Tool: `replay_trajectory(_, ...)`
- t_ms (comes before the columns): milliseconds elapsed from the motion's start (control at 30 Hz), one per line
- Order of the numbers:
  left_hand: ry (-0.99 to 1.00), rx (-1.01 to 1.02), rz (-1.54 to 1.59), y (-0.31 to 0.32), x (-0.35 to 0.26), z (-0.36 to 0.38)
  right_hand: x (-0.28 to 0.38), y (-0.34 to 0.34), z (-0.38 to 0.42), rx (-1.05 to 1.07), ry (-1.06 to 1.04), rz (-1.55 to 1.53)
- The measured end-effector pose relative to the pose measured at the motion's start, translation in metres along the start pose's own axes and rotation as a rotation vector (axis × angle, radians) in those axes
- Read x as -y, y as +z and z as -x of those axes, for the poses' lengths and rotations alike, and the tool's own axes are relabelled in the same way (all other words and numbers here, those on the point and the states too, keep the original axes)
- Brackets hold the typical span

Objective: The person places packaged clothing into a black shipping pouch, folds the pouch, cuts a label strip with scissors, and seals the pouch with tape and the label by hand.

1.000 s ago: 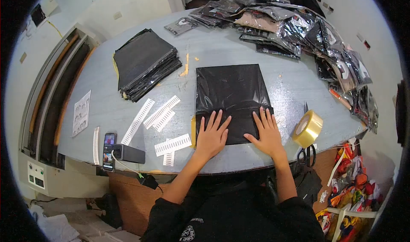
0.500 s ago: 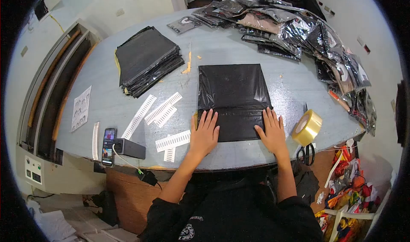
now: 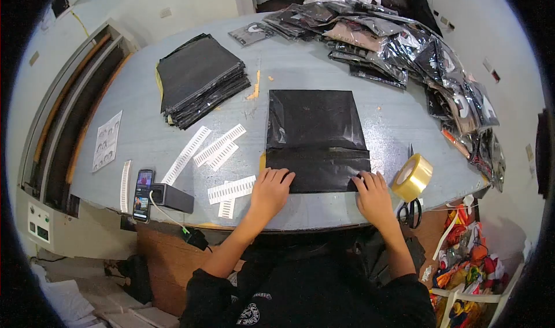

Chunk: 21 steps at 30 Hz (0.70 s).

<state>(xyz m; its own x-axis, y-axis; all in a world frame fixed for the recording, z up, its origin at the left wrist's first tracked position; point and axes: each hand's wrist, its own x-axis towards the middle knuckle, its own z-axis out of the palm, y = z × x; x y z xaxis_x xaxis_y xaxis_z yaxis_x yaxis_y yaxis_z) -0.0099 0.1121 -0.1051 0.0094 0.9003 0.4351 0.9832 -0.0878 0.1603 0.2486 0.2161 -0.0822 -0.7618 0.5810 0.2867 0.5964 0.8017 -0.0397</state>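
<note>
A flat black plastic mailer bag (image 3: pixel 317 120) lies on the table in front of me, a crease running across its lower part. At its lower left edge, my left hand (image 3: pixel 270 192) has its fingers curled in and closed on the plastic. My right hand (image 3: pixel 373 198) pinches the lower right corner between thumb and fingers, and a bit of the plastic bunches up there. Just right of that hand is a roll of clear yellowish tape (image 3: pixel 413 176), partly over black-handled scissors (image 3: pixel 410 212).
A thick stack of black mailers (image 3: pixel 199 79) sits at the back left. Clear-bagged garments (image 3: pixel 399 41) pile along the back right. Barcode label strips (image 3: pixel 231 189), a phone (image 3: pixel 143 195), a dark box (image 3: pixel 173 199) with a cable and a printed sheet (image 3: pixel 107 142) lie on the left.
Both hands have drawn back toward me along the mailer's sides. Their fingers, stretched flat before, are now bent in at its lower edges.
</note>
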Motion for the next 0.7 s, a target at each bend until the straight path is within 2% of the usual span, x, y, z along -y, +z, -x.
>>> replay_trajectory(133, 0.02, 0.003, 0.081, -0.019, -0.007, 0.005, -0.006, -0.006, 0.003, -0.002, -0.033, 0.012)
replay_trajectory(333, 0.068, 0.137, 0.064, -0.022, 0.007, 0.011, -0.026, 0.012, 0.002, -0.045, -0.074, 0.089)
replay_trajectory(400, 0.062, 0.24, 0.067, -0.024, 0.012, 0.013, -0.026, 0.011, 0.003, -0.073, -0.074, 0.087)
replay_trajectory(700, 0.09, 0.156, 0.054, -0.022, 0.029, 0.028, -0.026, 0.015, 0.009, -0.077, -0.047, 0.109)
